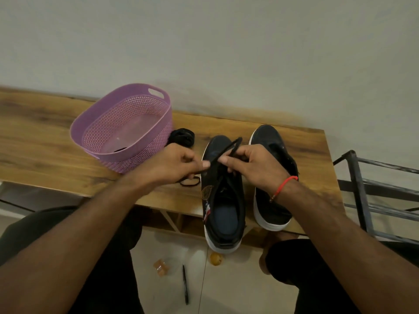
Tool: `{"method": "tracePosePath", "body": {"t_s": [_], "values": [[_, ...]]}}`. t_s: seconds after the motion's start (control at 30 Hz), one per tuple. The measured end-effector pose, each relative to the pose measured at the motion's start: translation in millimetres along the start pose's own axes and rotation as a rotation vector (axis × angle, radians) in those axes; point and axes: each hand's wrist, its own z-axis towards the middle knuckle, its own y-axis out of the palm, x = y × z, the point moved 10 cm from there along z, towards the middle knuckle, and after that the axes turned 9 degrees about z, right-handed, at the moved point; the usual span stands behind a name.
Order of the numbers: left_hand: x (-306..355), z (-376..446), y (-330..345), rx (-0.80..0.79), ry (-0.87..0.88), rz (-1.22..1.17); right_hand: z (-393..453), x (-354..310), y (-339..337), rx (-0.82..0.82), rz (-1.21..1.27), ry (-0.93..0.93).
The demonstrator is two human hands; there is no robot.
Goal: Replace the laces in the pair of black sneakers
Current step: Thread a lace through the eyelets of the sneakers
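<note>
Two black sneakers with white soles stand side by side on the wooden table [45, 141], toes pointing away from me. Over the left sneaker [223, 207] both hands hold a black lace [229, 148] that forms a loop above the shoe's tongue. My left hand [174, 164] pinches one strand between thumb and fingers, and a tail of lace hangs below it onto the table. My right hand [254, 164] grips the loop from the right; a red thread is tied round its wrist. The right sneaker [272, 177] sits partly behind that hand. A bundle of black lace [182, 137] lies beside the basket.
A purple perforated basket [127, 130] stands at the left of the shoes, something dark inside it at the bottom. A black metal rack [374, 193] stands to the right of the table. On the floor below lie a pen [185, 284] and small yellowish items.
</note>
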Motion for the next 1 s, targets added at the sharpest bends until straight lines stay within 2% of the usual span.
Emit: {"method": "tracePosePath", "body": {"t_s": [0.07, 0.1, 0.17, 0.23, 0.3, 0.37, 0.47, 0.5, 0.6, 0.7, 0.8, 0.87, 0.9, 1.0], "values": [[-14, -15, 27, -0.445, -0.134, 0.007, 1, 4, -1, 0.009, 0.101, 0.029], [-19, -26, 37, -0.604, -0.166, 0.068, 0, 6, 1, 0.006, 0.161, 0.044], [-26, -43, 52, -0.818, -0.212, 0.168, 0, 5, 3, 0.006, 0.220, 0.048], [-33, -48, 61, -0.885, -0.257, 0.213, 0, 3, 2, 0.009, 0.227, 0.042], [-37, -37, 59, -0.786, -0.234, 0.288, -1, 3, 0, 0.002, 0.226, 0.045], [-34, -19, 49, -0.588, -0.154, 0.331, -2, 3, 0, -0.016, 0.198, 0.047], [-8, 1, 27, -0.227, 0.026, 0.112, 0, 2, 1, -0.035, 0.123, 0.030], [-1, 3, 22, -0.152, 0.074, 0.035, 0, 1, 1, -0.038, 0.102, 0.025], [12, 4, 23, -0.090, 0.124, -0.056, 0, 1, 0, -0.039, 0.066, 0.017], [9, 4, 21, -0.100, 0.069, -0.101, 0, 2, -2, -0.038, 0.065, 0.016], [8, 2, 21, -0.138, 0.006, -0.251, 0, 0, -2, -0.041, 0.097, 0.013], [10, 2, 27, -0.103, 0.001, -0.328, 0, -1, 0, -0.055, 0.161, 0.018], [11, 3, 30, -0.047, 0.024, -0.293, 0, -2, 1, -0.061, 0.193, 0.019], [29, 0, 29, 0.205, 0.216, 0.098, -1, -4, 1, -0.074, 0.220, 0.005]]}}
